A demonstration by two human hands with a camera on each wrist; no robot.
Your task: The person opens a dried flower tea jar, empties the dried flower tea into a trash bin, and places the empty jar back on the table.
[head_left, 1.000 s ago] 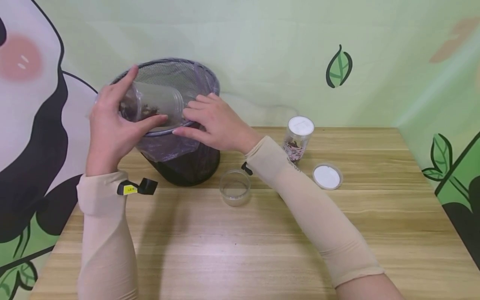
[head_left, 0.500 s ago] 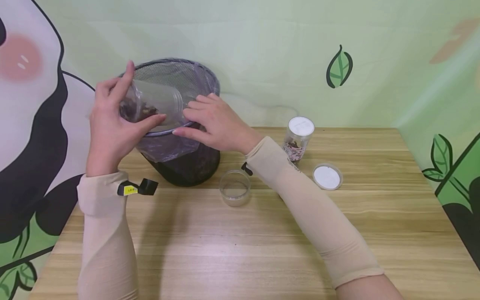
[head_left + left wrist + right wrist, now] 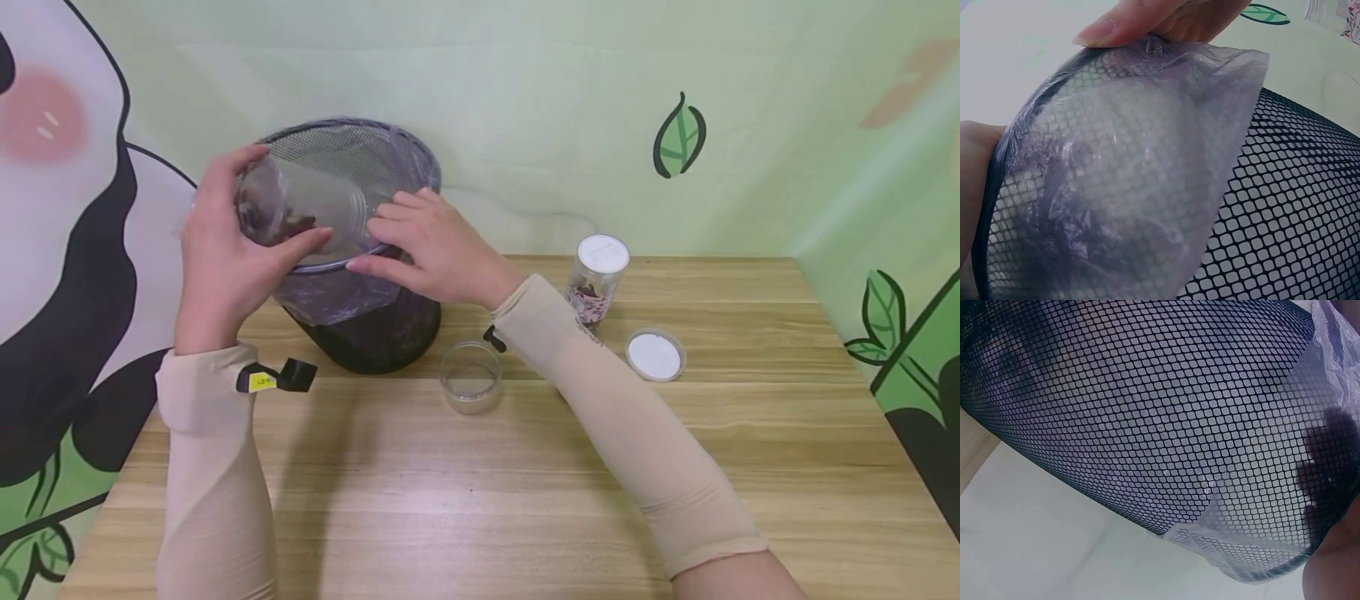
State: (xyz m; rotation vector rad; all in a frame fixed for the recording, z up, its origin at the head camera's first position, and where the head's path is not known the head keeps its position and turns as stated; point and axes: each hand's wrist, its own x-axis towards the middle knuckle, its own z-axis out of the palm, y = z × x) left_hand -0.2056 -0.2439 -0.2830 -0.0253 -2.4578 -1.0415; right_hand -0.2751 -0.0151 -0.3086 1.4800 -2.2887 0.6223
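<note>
A clear plastic jar (image 3: 322,196) with dark brown pieces (image 3: 298,225) inside lies tipped over the bin, its ribbed end toward the right. My left hand (image 3: 221,250) grips it near the base, thumb along the near side. The black mesh trash bin (image 3: 382,333) leans toward the left, lined with a thin purplish bag (image 3: 337,296) folded over its rim. My right hand (image 3: 435,250) holds that rim at the right front, thumb outside and fingers over the edge. In the left wrist view, bag and mesh (image 3: 1291,206) fill most of the picture, and the jar cannot be made out clearly.
On the wooden table (image 3: 420,517), a short clear round container (image 3: 470,387) stands right of the bin. Behind my right sleeve is a second jar (image 3: 596,279) with a white lid and dark contents. A white disc-shaped lid (image 3: 655,356) lies nearby. A printed backdrop rises behind.
My left fingers shift on the jar, and the raised index finger has come down. The jar has turned slightly and the dark pieces inside have moved. The right hand stays at the rim.
</note>
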